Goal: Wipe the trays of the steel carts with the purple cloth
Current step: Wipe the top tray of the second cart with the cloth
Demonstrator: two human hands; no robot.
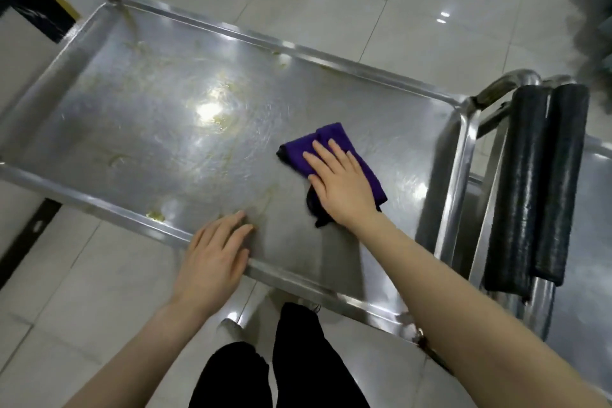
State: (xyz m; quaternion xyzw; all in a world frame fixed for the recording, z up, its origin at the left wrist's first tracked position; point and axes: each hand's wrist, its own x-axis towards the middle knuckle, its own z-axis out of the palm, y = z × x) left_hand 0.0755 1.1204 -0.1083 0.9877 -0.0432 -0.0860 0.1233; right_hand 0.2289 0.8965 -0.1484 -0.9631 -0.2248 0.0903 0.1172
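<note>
A single wide-angle camera, worn on the person's head, looks steeply down and forward over the shiny rectangular steel cart tray [132, 109], close enough that the tray spans most of the view's width. Both bare forearms enter from the bottom edge, the left hand [215, 252] and right hand [341, 185] landing near centre. Black-trousered legs [298, 358] and glossy pale floor tiles [364, 10] sit directly beneath the lens; straight edges bow toward the corners.

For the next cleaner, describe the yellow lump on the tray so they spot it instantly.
On the big steel tray, follow the near rim left from the left hand resting there. The yellow lump sits against that rim; it is a small raised clump, unlike the thin smears elsewhere.
</note>
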